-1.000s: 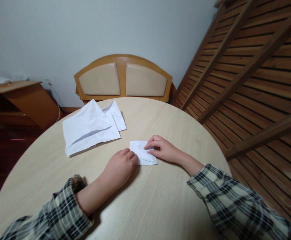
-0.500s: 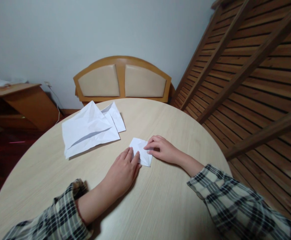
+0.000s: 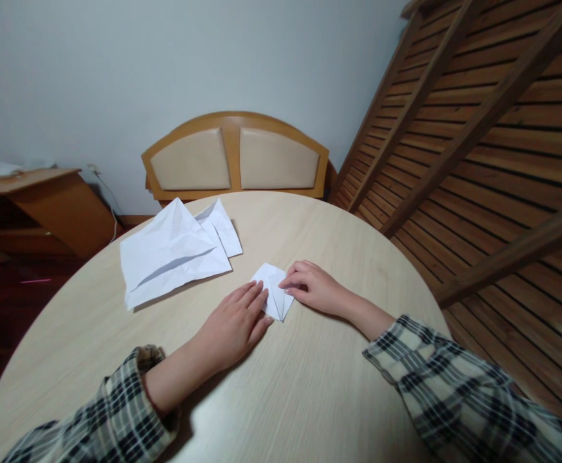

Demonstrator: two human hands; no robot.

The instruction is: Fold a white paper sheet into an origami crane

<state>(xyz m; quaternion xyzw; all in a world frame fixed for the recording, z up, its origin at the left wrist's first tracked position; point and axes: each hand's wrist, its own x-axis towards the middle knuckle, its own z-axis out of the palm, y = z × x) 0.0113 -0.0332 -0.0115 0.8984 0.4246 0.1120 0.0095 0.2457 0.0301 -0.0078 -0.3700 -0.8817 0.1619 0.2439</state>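
Now that the folded paper (image 3: 272, 290) has swung corner-first between the hands, its flap (image 3: 284, 304) sits handy under the right hand (image 3: 310, 286) (can't tell if it's pinching), left hand (image 3: 233, 321) flattened, unclenched opposite.

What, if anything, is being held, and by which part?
The left hand touches the small folded paper at its left side, the right hand at its right; a grip cannot be confirmed.

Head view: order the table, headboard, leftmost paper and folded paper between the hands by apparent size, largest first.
1. Table
2. Headboard
3. Leftmost paper
4. Folded paper, partly covered
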